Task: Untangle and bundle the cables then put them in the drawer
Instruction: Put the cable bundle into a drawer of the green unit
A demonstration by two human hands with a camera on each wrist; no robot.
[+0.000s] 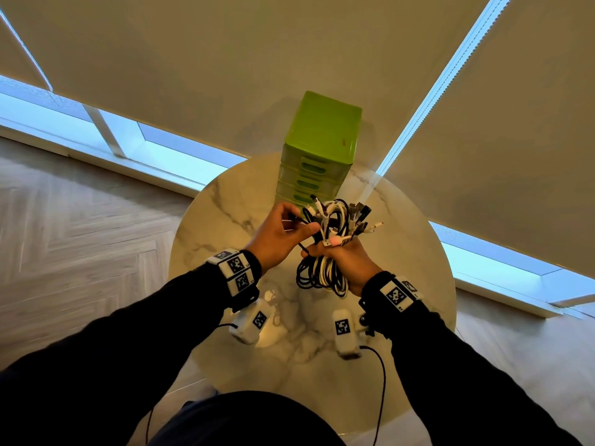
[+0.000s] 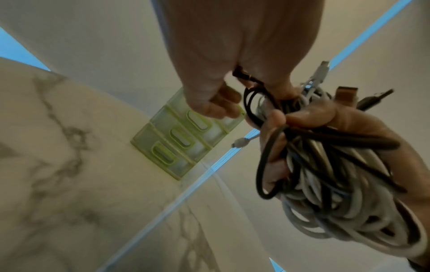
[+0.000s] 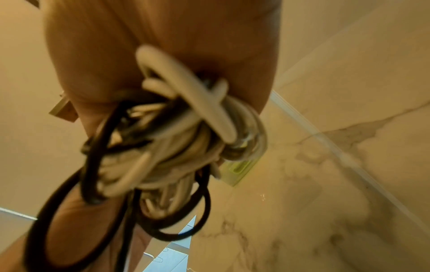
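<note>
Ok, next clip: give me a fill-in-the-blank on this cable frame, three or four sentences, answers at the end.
1. The right hand grips a coiled bundle of black and ____ cables.
2. The left hand pinches a single ____ cable at the bundle.
3. The drawer unit behind the hands is ____ in colour.
4. It stands on a round table with a ____ pattern.

Missing words: white; black; green; marble

Only the green drawer unit stands on the tabletop, at its far edge; left, right and near edges lie bare beneath my hands.
</note>
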